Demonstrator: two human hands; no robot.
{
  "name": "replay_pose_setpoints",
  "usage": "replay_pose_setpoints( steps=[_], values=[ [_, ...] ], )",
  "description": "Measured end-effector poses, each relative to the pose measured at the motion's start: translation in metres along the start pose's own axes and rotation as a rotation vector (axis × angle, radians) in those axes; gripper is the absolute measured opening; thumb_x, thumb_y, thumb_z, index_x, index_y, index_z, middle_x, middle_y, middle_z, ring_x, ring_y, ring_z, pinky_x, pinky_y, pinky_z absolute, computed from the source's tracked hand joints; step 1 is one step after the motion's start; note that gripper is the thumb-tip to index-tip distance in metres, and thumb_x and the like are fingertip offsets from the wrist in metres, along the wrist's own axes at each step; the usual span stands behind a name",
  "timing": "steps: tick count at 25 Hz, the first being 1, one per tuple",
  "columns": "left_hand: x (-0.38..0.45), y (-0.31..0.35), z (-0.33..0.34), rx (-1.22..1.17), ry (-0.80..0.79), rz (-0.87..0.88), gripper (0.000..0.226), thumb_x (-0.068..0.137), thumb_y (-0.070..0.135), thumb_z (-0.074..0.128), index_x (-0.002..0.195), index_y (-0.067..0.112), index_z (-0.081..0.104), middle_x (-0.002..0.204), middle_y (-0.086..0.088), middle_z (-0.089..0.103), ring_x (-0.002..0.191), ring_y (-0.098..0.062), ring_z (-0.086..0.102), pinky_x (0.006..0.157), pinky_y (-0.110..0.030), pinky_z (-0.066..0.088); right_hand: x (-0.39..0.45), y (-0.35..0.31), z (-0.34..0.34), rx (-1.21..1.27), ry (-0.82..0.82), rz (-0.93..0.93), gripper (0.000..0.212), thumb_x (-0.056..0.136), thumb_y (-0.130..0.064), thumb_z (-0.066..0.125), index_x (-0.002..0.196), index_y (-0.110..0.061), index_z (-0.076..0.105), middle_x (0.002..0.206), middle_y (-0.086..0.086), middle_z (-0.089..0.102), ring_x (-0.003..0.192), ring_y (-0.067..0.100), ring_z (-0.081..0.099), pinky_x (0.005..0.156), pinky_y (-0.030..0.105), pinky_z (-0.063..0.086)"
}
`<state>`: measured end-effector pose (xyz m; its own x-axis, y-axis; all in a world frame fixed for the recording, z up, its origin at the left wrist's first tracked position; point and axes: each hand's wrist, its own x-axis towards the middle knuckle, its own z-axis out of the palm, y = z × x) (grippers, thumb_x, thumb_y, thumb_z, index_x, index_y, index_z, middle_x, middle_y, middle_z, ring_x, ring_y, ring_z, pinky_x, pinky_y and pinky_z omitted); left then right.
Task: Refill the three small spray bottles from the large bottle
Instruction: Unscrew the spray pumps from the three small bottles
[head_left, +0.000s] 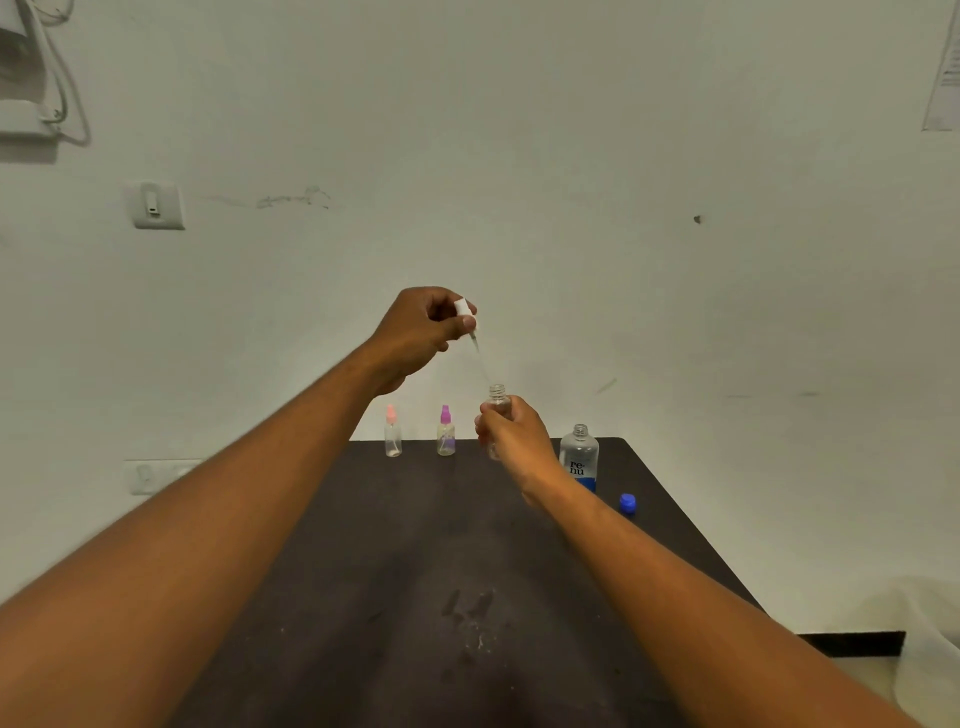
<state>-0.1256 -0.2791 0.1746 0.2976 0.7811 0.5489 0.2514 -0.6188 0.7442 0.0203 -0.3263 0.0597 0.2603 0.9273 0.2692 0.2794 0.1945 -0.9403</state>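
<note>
My right hand (511, 436) grips a small clear spray bottle (497, 397) with its neck uncovered, held above the dark table (415, 571). My left hand (421, 332) pinches its white spray head (464, 307) up high; the thin dip tube slants down towards the bottle's mouth. Two more small spray bottles stand at the table's far edge: one with a pink cap (392, 432) and one with a purple cap (446, 431). The large clear bottle with a blue label (579, 457) stands uncapped to the right, and its blue cap (627, 503) lies beside it.
A wet smear marks the table near me (467, 608). The table's right edge runs close to the blue cap. A white wall stands just behind the bottles, with a switch (154, 206) on it. White cloth (924, 623) lies at the lower right.
</note>
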Motion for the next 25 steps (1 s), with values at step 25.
replay_pose_setpoints(
  steps=[25],
  values=[
    [-0.008,-0.220,0.046,0.039,-0.052,-0.340,0.028,0.085,0.008,0.081,0.111,0.013,0.071,0.084,-0.012,0.077,0.084,-0.029,0.077,0.088,-0.044,0.063,0.077,0.152,0.028,-0.209,0.012,0.120,0.040,0.080,-0.020,0.086,0.116,-0.014,0.070,0.107,0.000,0.071,0.098,0.015,0.068,0.072,0.014,0.048]
  ],
)
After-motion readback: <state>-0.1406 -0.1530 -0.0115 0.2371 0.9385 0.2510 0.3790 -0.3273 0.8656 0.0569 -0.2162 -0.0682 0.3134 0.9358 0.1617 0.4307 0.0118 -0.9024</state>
